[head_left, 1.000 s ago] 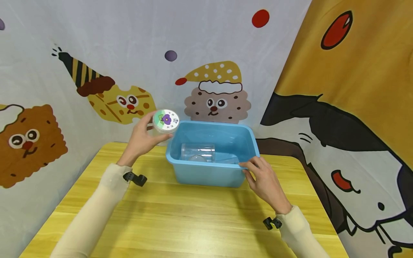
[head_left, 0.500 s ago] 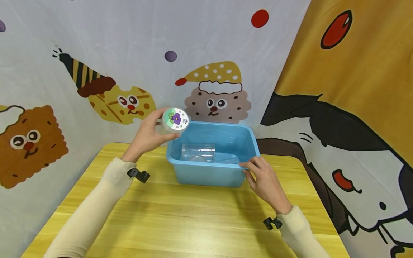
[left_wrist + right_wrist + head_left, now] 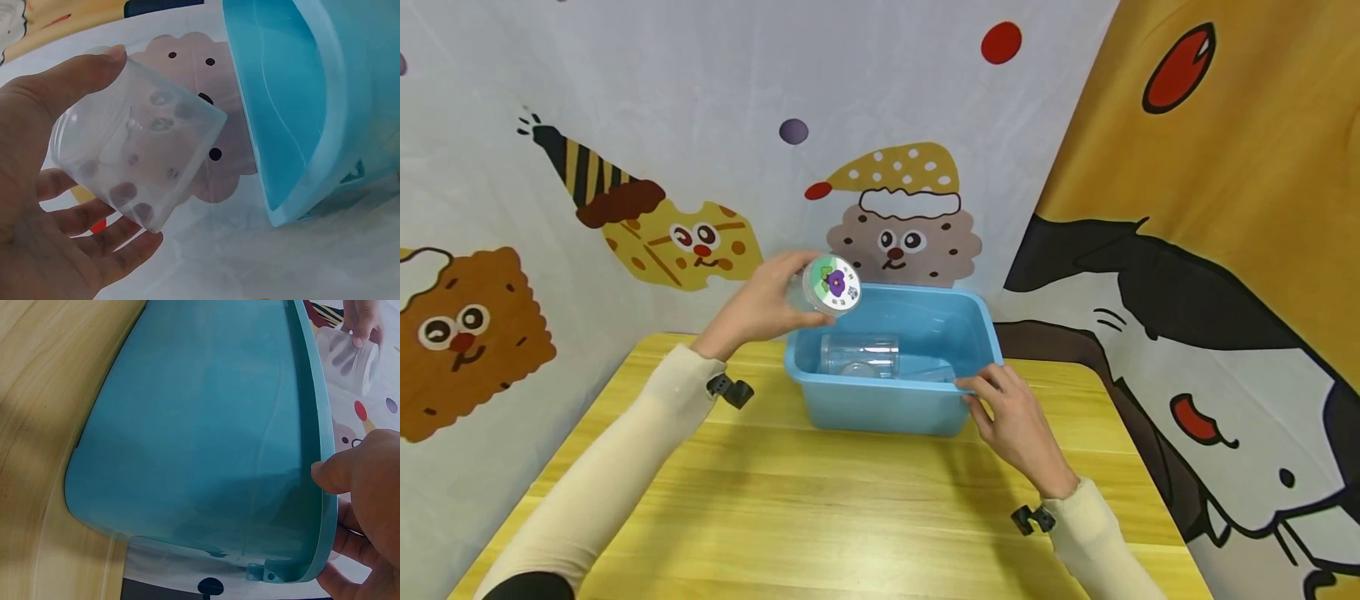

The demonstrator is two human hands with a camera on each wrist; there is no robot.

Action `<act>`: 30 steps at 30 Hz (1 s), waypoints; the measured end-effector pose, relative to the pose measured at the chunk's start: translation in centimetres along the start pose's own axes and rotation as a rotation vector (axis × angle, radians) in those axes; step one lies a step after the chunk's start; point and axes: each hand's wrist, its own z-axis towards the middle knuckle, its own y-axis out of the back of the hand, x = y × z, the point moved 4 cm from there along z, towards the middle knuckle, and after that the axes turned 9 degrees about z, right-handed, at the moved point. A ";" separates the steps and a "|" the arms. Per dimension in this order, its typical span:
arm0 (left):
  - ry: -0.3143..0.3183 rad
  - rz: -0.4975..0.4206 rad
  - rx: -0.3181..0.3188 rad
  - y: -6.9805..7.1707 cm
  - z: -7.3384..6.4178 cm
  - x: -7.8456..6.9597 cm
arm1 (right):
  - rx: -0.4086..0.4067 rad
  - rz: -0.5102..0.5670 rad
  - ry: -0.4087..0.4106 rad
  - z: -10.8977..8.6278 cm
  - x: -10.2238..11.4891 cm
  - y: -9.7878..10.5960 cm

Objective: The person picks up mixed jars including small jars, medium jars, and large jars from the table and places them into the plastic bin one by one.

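My left hand (image 3: 763, 304) holds a clear plastic jar (image 3: 835, 285) above the back left corner of a blue plastic bin (image 3: 887, 410). The jar is tilted, and its lid carries a white and green label with a purple flower. In the left wrist view, thumb and fingers wrap around the see-through jar (image 3: 144, 140), beside the bin. At the front right corner, my right hand (image 3: 1017, 429) pinches the bin's rim, thumb on one side and fingers on the other in the right wrist view. A clear cylindrical jar (image 3: 880, 354) lies on its side inside the bin.
Other clear plastic pieces (image 3: 932, 373) lie low in the bin, partly hidden by its front wall. The bin stands toward the back of a wooden table (image 3: 850, 508). Behind hangs a cloth (image 3: 700, 100) printed with cartoon figures.
My left hand has moved right with the jar, from left of the bin to over its back left corner, tilting the jar further. The right hand stays on the rim.
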 end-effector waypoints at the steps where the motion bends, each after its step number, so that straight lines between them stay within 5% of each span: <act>1: -0.001 0.017 0.019 0.0 0.1 -0.2 | -0.002 0.000 0.001 0.0 0.0 0.0; 11: 0.010 0.157 0.153 -0.4 0.9 -1.6 | 0.001 -0.005 0.003 -0.1 0.1 0.1; 18: 0.008 0.177 0.244 -0.4 1.3 -1.7 | 0.004 -0.001 0.004 0.0 0.1 0.1; 30: 0.011 0.187 0.175 0.6 0.8 -1.3 | -0.009 0.008 0.006 0.0 0.0 0.0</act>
